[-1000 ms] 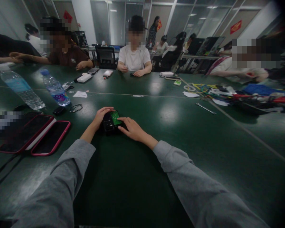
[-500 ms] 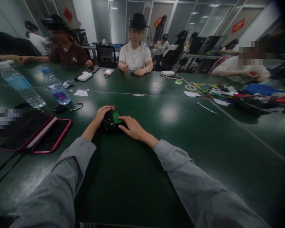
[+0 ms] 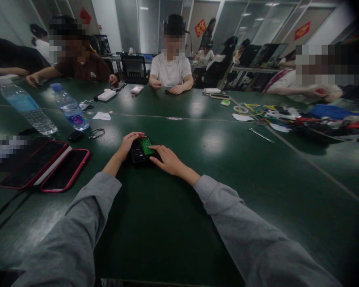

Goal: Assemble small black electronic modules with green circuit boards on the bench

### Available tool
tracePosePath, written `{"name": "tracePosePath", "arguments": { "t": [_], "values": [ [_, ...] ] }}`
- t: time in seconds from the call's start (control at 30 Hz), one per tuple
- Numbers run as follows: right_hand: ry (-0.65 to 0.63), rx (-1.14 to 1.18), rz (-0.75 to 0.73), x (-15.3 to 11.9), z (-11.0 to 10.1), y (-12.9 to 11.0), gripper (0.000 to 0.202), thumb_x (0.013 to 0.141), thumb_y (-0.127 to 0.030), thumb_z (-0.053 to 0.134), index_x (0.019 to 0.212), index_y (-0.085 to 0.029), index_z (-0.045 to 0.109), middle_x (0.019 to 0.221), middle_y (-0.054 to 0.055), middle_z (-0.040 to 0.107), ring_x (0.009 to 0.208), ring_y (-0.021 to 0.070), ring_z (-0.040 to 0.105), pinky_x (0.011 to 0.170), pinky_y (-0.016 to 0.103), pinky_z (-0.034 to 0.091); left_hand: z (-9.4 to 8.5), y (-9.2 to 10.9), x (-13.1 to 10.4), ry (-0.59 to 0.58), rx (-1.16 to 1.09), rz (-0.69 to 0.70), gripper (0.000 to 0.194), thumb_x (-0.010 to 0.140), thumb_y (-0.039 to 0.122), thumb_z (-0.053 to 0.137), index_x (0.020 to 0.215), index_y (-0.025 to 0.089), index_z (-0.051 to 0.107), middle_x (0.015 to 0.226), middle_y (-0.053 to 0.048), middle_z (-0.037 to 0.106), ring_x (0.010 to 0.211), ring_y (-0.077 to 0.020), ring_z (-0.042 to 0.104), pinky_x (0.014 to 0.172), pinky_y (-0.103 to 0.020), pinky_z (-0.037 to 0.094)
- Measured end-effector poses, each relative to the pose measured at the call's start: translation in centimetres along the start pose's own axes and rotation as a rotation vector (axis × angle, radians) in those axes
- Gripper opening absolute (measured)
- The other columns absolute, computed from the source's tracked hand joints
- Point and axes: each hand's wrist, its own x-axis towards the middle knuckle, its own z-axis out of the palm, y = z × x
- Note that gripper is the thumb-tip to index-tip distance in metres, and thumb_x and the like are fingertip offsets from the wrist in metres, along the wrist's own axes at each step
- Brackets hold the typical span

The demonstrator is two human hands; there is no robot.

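Note:
A small black device with a lit green screen lies on the dark green table in front of me. My left hand wraps around its left and far side, with the fingers over the far edge. At the screen's right side is my right hand, its index fingertip touching the screen. The right thumb is held apart, close to the device's near right corner, and nothing shows in that hand. What lies under the left palm is hidden.
To the left are a phone with a red case, a dark tablet and two water bottles. A wrench lies to the right, before a pile of cables. Across the table sits a person in a white T-shirt.
My hands and the device stay almost where they were, the right index finger still on the screen. At the far left, a co-worker in brown has pulled an outstretched arm back.

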Motion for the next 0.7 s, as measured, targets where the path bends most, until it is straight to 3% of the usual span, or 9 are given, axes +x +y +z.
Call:
{"name": "tracePosePath", "arguments": {
  "t": [0.7],
  "values": [
    [0.004, 0.005, -0.001, 0.00, 0.14, 0.18, 0.050, 0.099, -0.051, 0.039, 0.138, -0.020, 0.040, 0.129, 0.011, 0.054, 0.108, 0.0235, 0.053, 0.091, 0.041, 0.043, -0.33, -0.48, 0.33, 0.001, -0.020, -0.006, 0.031, 0.072, 0.036, 0.065, 0.094, 0.015, 0.071, 0.097, -0.009, 0.074, 0.098, -0.0249, 0.065, 0.096, -0.041, 0.045]
  ]
}}
